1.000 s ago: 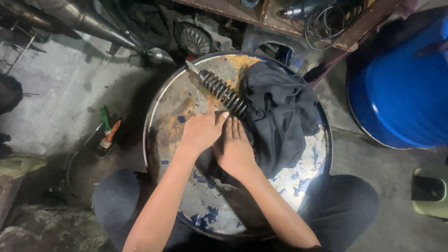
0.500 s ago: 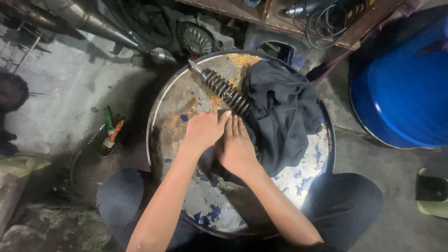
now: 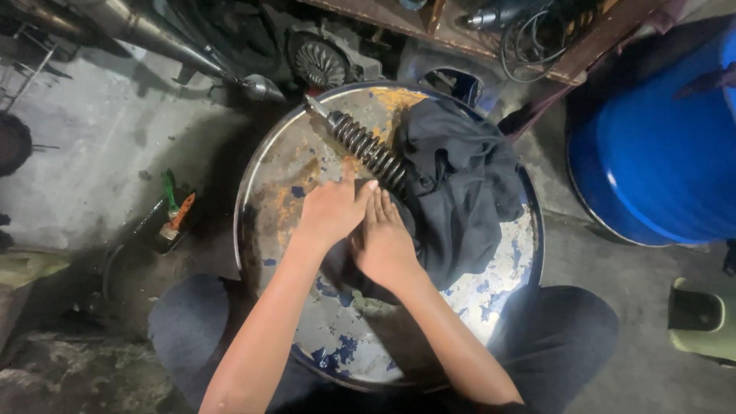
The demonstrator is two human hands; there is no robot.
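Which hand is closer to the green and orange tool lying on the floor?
Left. The left hand lies on the rusty drum lid, on the side toward the tool. The right hand sits beside it, farther away, on the dark cloth.

Under my fingers (image 3: 373,201) lies a black cloth (image 3: 460,192), plain and unpatterned. The round drum-top surface (image 3: 491,287) is pale grey metal, blotched with orange rust and chipped blue paint. The coil spring (image 3: 368,147) is dark grey. Beside me stands a bright blue barrel (image 3: 659,153).
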